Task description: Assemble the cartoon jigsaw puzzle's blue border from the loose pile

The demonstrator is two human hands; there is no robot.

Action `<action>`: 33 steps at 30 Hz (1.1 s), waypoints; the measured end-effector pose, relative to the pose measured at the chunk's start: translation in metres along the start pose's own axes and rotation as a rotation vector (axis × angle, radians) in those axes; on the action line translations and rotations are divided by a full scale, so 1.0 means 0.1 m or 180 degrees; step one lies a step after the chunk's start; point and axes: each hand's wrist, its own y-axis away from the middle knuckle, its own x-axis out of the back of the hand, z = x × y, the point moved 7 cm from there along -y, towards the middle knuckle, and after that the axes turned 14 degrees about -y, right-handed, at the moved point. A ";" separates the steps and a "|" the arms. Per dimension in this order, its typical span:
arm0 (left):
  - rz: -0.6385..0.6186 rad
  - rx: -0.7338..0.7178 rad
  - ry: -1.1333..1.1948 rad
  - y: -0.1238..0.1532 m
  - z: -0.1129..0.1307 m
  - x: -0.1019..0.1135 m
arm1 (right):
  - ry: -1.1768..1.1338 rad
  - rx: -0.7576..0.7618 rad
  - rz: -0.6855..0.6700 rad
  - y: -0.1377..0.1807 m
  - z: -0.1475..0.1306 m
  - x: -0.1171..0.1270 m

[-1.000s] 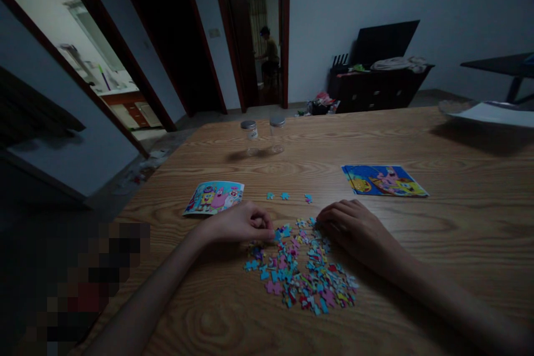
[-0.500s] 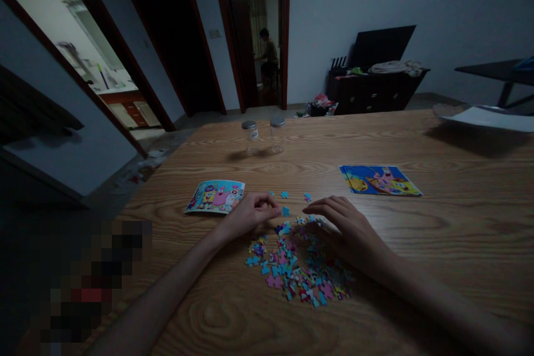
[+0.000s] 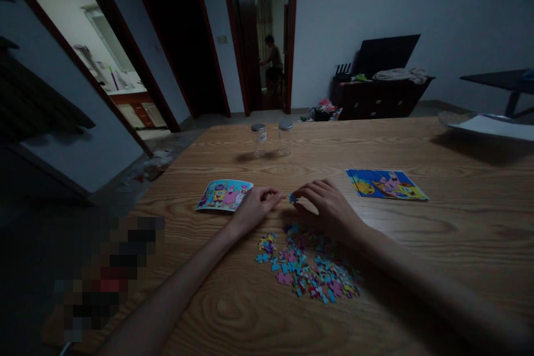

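Note:
A small blue jigsaw puzzle piece [image 3: 292, 198] is pinched between the thumb and fingers of my right hand [image 3: 329, 206], above the far edge of a loose pile of puzzle pieces [image 3: 308, 270]. Close by on the left, my left hand [image 3: 258, 204] has its thumb and forefinger pressed together; whatever lies between them is too small to make out. Its wrist covers the right corner of a cartoon picture card [image 3: 223, 196]. The pile mixes blue, pink, yellow and white pieces, and my right hand hides part of its upper side.
Two clear jars with metal lids, a left jar [image 3: 259, 140] and a right jar [image 3: 285, 138], stand farther back on the wooden table [image 3: 233, 311]. A second cartoon card [image 3: 387, 184] lies to the right. Another person [image 3: 273, 58] sits beyond the doorway.
My right hand has moved a little left and taken hold of a blue puzzle piece. My left hand keeps its pinch. The whole view has shifted slightly.

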 end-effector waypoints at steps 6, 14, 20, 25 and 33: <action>0.0841 -0.0786 -0.1854 0.10 0.21 0.13 | -0.0386 -0.0249 0.0005 -0.15 0.29 -0.11; 0.0627 -0.0836 -0.2096 0.10 0.18 -0.01 | -0.0476 -0.0323 -0.0069 -0.20 0.33 -0.29; 0.0563 -0.0846 -0.2136 0.10 0.18 -0.02 | -0.0646 -0.0425 -0.0034 -0.15 0.36 -0.36; 0.0500 -0.0822 -0.2136 0.09 0.19 -0.02 | -0.0787 -0.0448 -0.0002 -0.13 0.35 -0.36; 0.0537 -0.0786 -0.1989 0.09 0.14 -0.02 | -0.0927 -0.0654 0.0108 -0.11 0.41 -0.33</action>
